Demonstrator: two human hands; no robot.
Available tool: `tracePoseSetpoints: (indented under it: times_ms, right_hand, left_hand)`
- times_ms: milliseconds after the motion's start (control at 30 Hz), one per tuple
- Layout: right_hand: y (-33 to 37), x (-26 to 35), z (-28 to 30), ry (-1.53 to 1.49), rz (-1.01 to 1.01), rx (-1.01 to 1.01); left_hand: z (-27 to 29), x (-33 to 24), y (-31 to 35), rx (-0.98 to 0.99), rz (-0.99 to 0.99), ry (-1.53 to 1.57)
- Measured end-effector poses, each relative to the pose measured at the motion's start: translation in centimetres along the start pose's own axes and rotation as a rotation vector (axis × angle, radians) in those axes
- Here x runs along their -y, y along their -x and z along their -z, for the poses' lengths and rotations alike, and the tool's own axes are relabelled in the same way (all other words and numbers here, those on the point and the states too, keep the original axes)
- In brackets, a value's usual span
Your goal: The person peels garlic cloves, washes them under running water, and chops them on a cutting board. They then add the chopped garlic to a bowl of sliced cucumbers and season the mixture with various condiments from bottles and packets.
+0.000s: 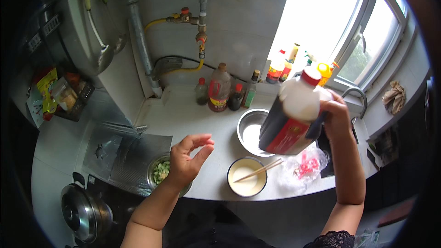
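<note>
My right hand (336, 118) grips the handle of a large plastic jug (294, 117) of dark liquid with a red cap and red label, held tilted above the white counter (193, 115). Under it stands a steel bowl (250, 131). Nearer me sits a round bowl of pale batter (246, 177) with wooden chopsticks (258, 171) resting across it. My left hand (189, 155) hovers over the counter's front edge, fingers curled and apart, holding nothing. Just below it is a glass bowl of chopped green vegetables (160, 171).
Several sauce bottles (219, 88) stand against the back wall and more on the window sill (294, 64). A crumpled plastic bag with red contents (305, 165) lies by the sink and faucet (358, 96). A foil-lined stove (124, 156) and a lidded steel pot (85, 211) are at left.
</note>
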State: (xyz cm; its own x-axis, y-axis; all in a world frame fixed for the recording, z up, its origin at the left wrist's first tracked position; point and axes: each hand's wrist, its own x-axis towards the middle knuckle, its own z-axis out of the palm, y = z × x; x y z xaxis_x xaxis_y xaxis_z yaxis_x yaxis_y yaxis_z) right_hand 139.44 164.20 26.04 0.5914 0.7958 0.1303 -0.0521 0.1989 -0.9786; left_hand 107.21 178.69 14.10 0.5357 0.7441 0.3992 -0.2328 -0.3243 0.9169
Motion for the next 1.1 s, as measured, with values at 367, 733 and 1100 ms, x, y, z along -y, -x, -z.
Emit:
tracePoseSetpoints:
  times_ms: [367, 733, 1100]
  right_hand:
    - [23.3, -11.9, -14.3, -0.062, -0.499, 0.421]
    - [26.5, -17.4, -17.6, 0.097, -0.536, 0.475]
    - [24.0, -17.9, -20.3, 0.608, -0.129, 0.686]
  left_hand:
    - [6.5, -11.6, 8.1, 0.727, -0.429, -0.581]
    - [8.8, -7.1, 15.3, 0.395, -0.388, -0.927]
    - [12.1, -4.3, 16.2, 0.220, -0.035, -0.705]
